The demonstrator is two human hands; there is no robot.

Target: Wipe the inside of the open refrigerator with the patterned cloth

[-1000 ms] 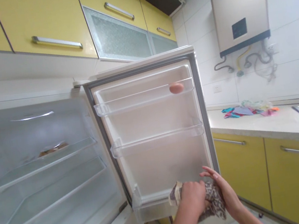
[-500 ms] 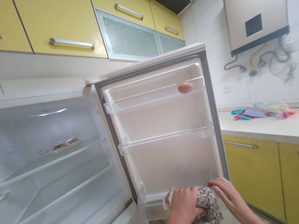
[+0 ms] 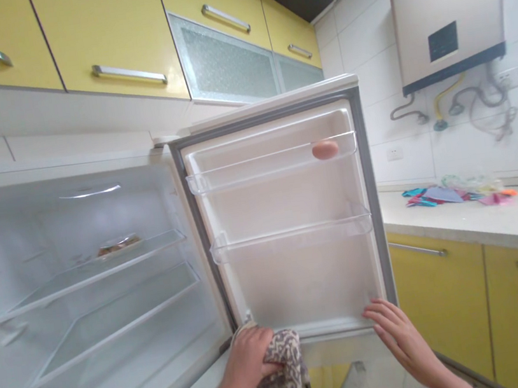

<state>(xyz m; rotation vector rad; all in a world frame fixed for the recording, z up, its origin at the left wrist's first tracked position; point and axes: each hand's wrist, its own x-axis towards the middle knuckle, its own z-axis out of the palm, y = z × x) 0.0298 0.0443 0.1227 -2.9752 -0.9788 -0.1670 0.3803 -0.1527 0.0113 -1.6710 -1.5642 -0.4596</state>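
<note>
"Leftward, toward the hinge side of the fridge door [image 3: 295, 285], the patterned cloth [image 3: 286, 354] has been carried by the left hand [image 3: 249, 357] since half a second ago; the right hand [image 3: 397, 332] is kept near the door's lower outer corner."

"And where is the cloth found now, set against the hands?"

"Under and just to the right of the left hand, by which it is gripped in a bunch at the hinge-side end of the bottom bin [image 3: 341, 349]. Well apart from it, the right hand is held open, its fingers slightly bent at the bin's other end; whether the bin is touched cannot be told."

"Which way is the cloth turned?"

"Its long axis is slanted, from a pale edge shown above the knuckles down to the right, where a loose end is left hanging."

"And the materials?"

"Soft, crumpled fabric is marked with dark and cream curls. The bin is formed of clear plastic, and the door's smooth white panel is framed by a grey gasket [image 3: 371, 191]. In the top bin [image 3: 246, 173] a brown egg [image 3: 325, 149] is held, laid on its side."
</note>
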